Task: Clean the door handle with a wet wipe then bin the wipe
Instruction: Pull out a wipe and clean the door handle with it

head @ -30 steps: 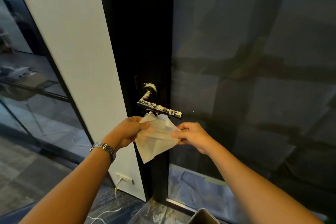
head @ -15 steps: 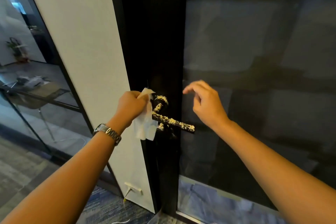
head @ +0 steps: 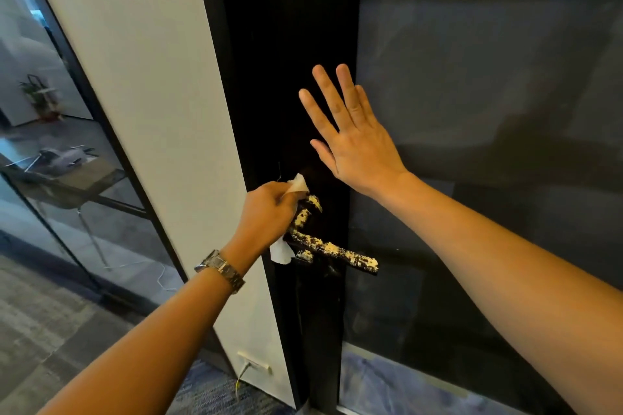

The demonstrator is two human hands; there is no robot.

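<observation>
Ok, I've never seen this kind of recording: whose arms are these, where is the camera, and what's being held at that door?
There is no machine here. These are one person's two bare arms, filmed by a wide-angle camera worn on that person's head, looking forward and down. The left hand, above a wristwatch, grips a wet wipe against the inner end of the black door handle, which is covered in pale crusty specks. The right hand holds nothing. Its fingers are straight and spread over the black door frame above the handle. Whether it actually presses the frame cannot be told.
</observation>
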